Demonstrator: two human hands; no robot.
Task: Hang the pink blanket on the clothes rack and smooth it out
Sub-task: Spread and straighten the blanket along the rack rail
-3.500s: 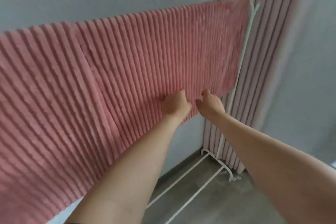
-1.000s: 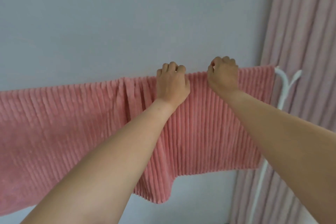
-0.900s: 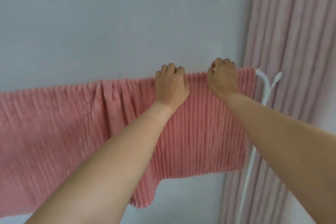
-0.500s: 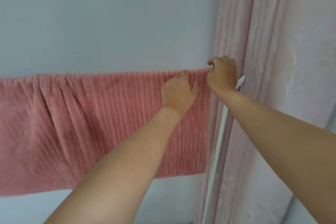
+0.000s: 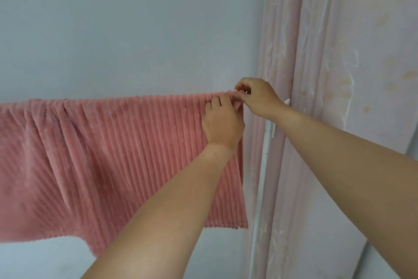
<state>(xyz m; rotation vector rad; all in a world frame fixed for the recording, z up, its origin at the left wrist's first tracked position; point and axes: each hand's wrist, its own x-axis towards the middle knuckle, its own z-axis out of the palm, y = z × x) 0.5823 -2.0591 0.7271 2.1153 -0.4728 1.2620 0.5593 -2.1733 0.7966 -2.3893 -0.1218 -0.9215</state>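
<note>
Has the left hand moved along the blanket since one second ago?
Yes. The left hand has moved toward the white rack post: it now rests at the blanket's end beside the post, close to the right hand.

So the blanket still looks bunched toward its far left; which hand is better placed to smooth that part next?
Probably the left hand: it lies on the pink blanket nearer the gathers, while the right hand pinches the top corner by the clothes rack upright.
</note>
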